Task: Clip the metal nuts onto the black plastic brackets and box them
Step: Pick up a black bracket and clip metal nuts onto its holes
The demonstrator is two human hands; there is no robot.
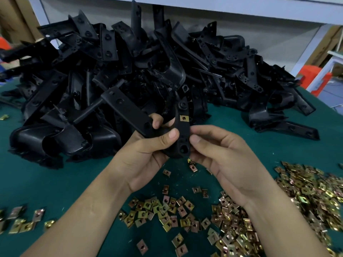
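The left hand point(148, 154) gripped a black bracket point(182, 138) in the air above the green bench point(37, 182), in front of the pile. Its thumb lay across the front of the part and its fingers curled round from behind, closing over a flat arm that slanted up and to the left. The bracket's other arm stood nearly upright and faced the camera, with a round hole near its lower end. A brass nut point(184, 118) sat clipped on that arm's upper part, square to the edge, its hole showing.

The right hand point(226, 160) met the bracket from the right. Its thumb and forefinger closed on the right edge of the upright arm, below the nut, and the remaining fingers were loosely curled behind.

Behind the hands a big pile point(130, 71) of black brackets lay heaped on the bench, tumbled at all angles, some standing on end. Loose nuts point(232, 219) were spread over the bench below the hands and wrists, thickest at the right, thinner toward the middle, with a few more near the left edge. An orange crate point(313, 76) showed beyond the bench at the right.
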